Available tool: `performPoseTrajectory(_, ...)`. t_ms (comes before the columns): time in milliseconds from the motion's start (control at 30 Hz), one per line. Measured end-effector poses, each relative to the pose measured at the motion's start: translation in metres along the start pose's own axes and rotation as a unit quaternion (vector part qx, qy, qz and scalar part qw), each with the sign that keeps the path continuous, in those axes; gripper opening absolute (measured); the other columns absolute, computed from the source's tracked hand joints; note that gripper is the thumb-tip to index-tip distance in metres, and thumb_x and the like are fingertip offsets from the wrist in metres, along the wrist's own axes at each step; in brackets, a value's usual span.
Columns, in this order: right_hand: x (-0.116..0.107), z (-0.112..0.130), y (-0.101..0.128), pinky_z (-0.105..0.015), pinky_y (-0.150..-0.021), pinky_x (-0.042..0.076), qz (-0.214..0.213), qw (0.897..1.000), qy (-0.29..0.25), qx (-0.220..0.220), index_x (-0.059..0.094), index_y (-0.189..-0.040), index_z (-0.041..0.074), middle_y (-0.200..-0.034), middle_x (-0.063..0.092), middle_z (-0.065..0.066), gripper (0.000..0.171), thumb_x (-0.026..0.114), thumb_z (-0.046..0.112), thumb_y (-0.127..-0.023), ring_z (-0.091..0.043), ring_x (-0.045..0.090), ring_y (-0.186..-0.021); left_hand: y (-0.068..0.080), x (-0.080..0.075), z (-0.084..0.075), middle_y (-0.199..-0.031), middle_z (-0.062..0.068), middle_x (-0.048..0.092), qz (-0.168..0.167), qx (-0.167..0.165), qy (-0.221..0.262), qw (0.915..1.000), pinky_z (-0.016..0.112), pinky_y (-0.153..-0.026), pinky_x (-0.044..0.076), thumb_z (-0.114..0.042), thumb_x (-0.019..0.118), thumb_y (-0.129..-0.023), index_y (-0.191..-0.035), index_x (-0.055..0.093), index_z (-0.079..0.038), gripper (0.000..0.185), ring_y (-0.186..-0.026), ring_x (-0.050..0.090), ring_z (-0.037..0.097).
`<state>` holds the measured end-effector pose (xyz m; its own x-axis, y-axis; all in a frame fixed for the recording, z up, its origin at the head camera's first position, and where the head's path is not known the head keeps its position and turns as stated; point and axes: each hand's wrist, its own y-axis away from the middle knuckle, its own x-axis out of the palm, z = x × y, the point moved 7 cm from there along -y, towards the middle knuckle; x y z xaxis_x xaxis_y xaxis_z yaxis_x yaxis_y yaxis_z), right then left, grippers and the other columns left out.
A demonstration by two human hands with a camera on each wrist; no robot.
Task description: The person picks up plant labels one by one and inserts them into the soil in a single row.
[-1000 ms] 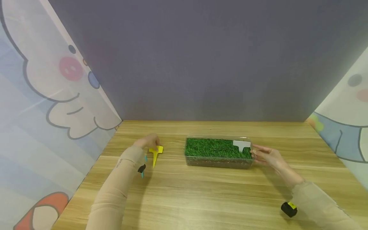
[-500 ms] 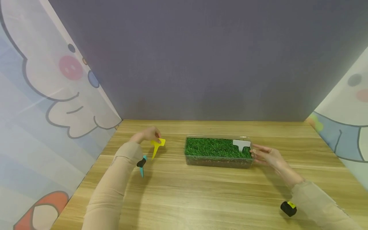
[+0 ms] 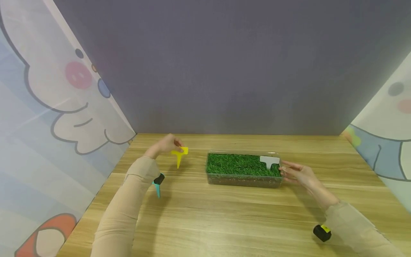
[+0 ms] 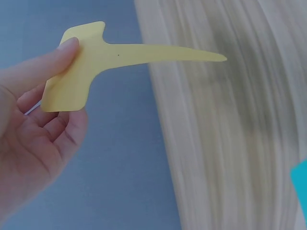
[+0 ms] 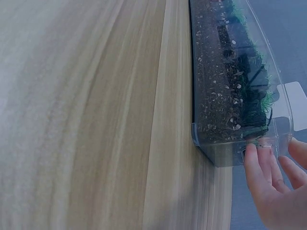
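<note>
- Your left hand pinches the head of the yellow plant label between thumb and fingers, lifted off the table with its spike pointing down, left of the box.
- Your right hand rests with straight fingers against the right end wall of the clear plastic box, steadying it without curling round it.
- As far as I can judge, one label is planted and the yellow one is picked up but not yet in the grass; the teal plant label lies on the wooden table, near left, partly behind your forearm.
- The box holds dark soil under a mat of green grass, with the white plant label standing upright at its right end.
</note>
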<state>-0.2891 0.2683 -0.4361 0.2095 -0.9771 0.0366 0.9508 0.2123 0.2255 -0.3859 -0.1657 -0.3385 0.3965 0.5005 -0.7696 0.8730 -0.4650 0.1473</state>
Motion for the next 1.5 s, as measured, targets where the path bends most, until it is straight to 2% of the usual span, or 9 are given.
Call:
performPoseTrajectory(100,-0.001,-0.002,-0.002,-0.027,-0.079,0.049,0.001,1.000,-0.002,-0.003,0.054,-0.117,0.028,-0.096,0.064,0.010,0.039,0.066,0.029,-0.079,-0.007,0.062,-0.087,-0.002,-0.001,-0.006,-0.086,0.008,0.065,-0.008,0.010,-0.003,0.9999,0.028,-0.068,0.049,-0.007,0.067,-0.077,-0.088,0.066,0.000,0.014,-0.079,0.058,0.018)
performPoseTrajectory(200,0.004,0.005,0.003,-0.027,-0.079,0.049,-0.002,1.000,0.009,-0.011,0.047,-0.126,0.018,-0.096,0.064,0.010,0.050,0.065,0.027,-0.080,-0.007,0.061,-0.086,-0.003,-0.002,-0.013,-0.087,0.008,0.065,-0.016,0.018,-0.003,0.9997,0.029,-0.070,0.049,-0.008,0.067,-0.077,-0.088,0.066,-0.001,0.013,-0.080,0.058,0.020)
performPoseTrajectory(567,0.014,0.021,0.015,-0.029,-0.082,0.048,-0.020,1.000,0.020,0.004,0.033,-0.132,0.002,-0.097,0.064,0.009,0.056,0.058,0.019,-0.086,-0.004,0.061,-0.085,-0.011,-0.003,-0.038,-0.088,0.007,0.064,-0.028,0.026,0.010,0.9992,0.034,-0.075,0.048,-0.014,0.066,-0.079,-0.090,0.066,-0.005,0.013,-0.083,0.058,0.021)
performPoseTrajectory(800,0.002,0.002,0.001,-0.028,-0.080,0.048,0.002,1.000,0.002,-0.007,0.048,-0.125,0.018,-0.097,0.064,0.009,0.047,0.063,0.025,-0.082,-0.007,0.061,-0.087,-0.019,0.000,-0.055,-0.086,0.004,0.064,-0.042,0.036,0.013,0.9984,0.033,-0.074,0.047,-0.015,0.067,-0.079,-0.089,0.066,-0.007,0.013,-0.079,0.058,0.019)
performPoseTrajectory(967,-0.010,-0.014,-0.011,-0.028,-0.079,0.048,0.000,1.000,-0.012,-0.002,0.054,-0.118,0.027,-0.096,0.064,0.009,0.049,0.071,0.035,-0.072,-0.008,0.062,-0.087,-0.024,0.003,-0.070,-0.083,0.004,0.064,-0.049,0.058,0.013,0.9970,0.030,-0.070,0.047,-0.015,0.068,-0.078,-0.088,0.066,-0.006,0.013,-0.074,0.058,0.017)
performPoseTrajectory(1133,0.001,0.000,0.000,-0.027,-0.079,0.049,-0.005,1.000,0.007,-0.006,0.052,-0.120,0.025,-0.097,0.064,0.010,0.045,0.067,0.030,-0.078,-0.007,0.061,-0.086,-0.028,0.007,-0.086,-0.083,0.004,0.064,-0.047,0.075,0.015,0.9959,0.029,-0.067,0.048,-0.014,0.067,-0.079,-0.088,0.065,-0.006,0.013,-0.074,0.057,0.017)
performPoseTrajectory(1333,0.011,0.015,0.011,-0.028,-0.080,0.048,-0.020,1.000,0.022,0.000,0.038,-0.130,0.009,-0.097,0.064,0.009,0.055,0.062,0.024,-0.083,-0.005,0.061,-0.085,-0.033,0.013,-0.100,-0.083,0.003,0.064,-0.042,0.089,0.013,0.9951,0.028,-0.069,0.048,-0.014,0.068,-0.078,-0.087,0.066,-0.007,0.012,-0.075,0.058,0.015)
performPoseTrajectory(1400,0.004,0.006,0.004,-0.028,-0.080,0.048,-0.017,1.000,0.016,0.004,0.040,-0.131,0.011,-0.096,0.064,0.009,0.062,0.066,0.030,-0.078,-0.006,0.061,-0.086,-0.036,0.015,-0.105,-0.083,0.003,0.065,-0.041,0.091,0.013,0.9950,0.027,-0.070,0.048,-0.014,0.068,-0.078,-0.087,0.066,-0.007,0.011,-0.075,0.058,0.015)
performPoseTrajectory(1500,-0.004,-0.005,-0.004,-0.028,-0.080,0.048,-0.007,1.000,0.008,0.002,0.047,-0.125,0.022,-0.095,0.064,0.012,0.059,0.069,0.036,-0.073,-0.006,0.061,-0.087,-0.038,0.019,-0.111,-0.085,0.003,0.065,-0.037,0.095,0.014,0.9947,0.027,-0.071,0.048,-0.014,0.068,-0.078,-0.088,0.066,-0.007,0.012,-0.077,0.059,0.015)
